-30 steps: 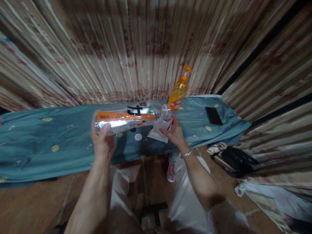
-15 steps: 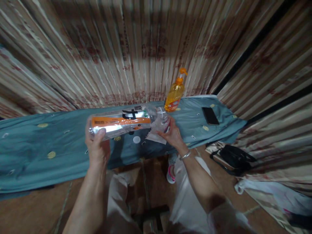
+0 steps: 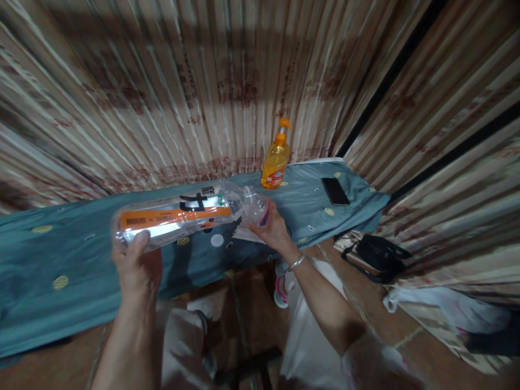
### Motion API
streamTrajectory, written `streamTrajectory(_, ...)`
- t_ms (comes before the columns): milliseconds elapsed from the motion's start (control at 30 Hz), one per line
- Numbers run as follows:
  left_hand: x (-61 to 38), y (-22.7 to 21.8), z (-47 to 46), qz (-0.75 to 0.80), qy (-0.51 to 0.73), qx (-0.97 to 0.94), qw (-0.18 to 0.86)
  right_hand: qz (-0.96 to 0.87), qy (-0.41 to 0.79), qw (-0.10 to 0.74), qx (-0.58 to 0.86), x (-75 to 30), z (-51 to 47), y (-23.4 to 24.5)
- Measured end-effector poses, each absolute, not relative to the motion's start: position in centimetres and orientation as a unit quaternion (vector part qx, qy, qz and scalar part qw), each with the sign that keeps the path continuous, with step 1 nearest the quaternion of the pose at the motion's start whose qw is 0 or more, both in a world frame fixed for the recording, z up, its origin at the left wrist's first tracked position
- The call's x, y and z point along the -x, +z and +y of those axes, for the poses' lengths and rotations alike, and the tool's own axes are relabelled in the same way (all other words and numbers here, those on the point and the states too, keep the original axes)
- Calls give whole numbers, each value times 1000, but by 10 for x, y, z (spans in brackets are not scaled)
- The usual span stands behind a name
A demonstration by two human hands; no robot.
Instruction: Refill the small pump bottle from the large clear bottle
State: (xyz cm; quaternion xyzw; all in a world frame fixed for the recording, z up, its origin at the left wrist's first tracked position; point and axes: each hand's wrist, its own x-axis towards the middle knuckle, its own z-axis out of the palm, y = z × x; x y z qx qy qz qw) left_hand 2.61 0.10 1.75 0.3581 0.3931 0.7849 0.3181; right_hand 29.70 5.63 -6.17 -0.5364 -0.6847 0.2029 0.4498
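One clear bottle [image 3: 184, 215], nearly horizontal, with orange-and-silver label [image 3: 173, 218].

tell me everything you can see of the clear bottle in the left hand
The clear bottle looks like plastic, with a wraparound label bearing an orange band, bold black characters and a shiny, silvery strip. It lies nearly level above the blue-green cloth, its narrow neck toward the right. The left hand grips its base end. By the neck, the right hand holds a clear item; whether that touches the bottle is unclear.
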Motion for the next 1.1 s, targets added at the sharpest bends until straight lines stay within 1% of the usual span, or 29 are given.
streamTrajectory(333,-26,16,1,402,777,-381,300,-689,197,445,538,-299,57,-63)
streamTrajectory(533,-25,16,0,404,782,-355,315,-683,220,443,538,-300,57,-64)
streamTrajectory(1100,-22,14,-1,398,789,-339,323,-684,216,443,537,-298,58,-63)
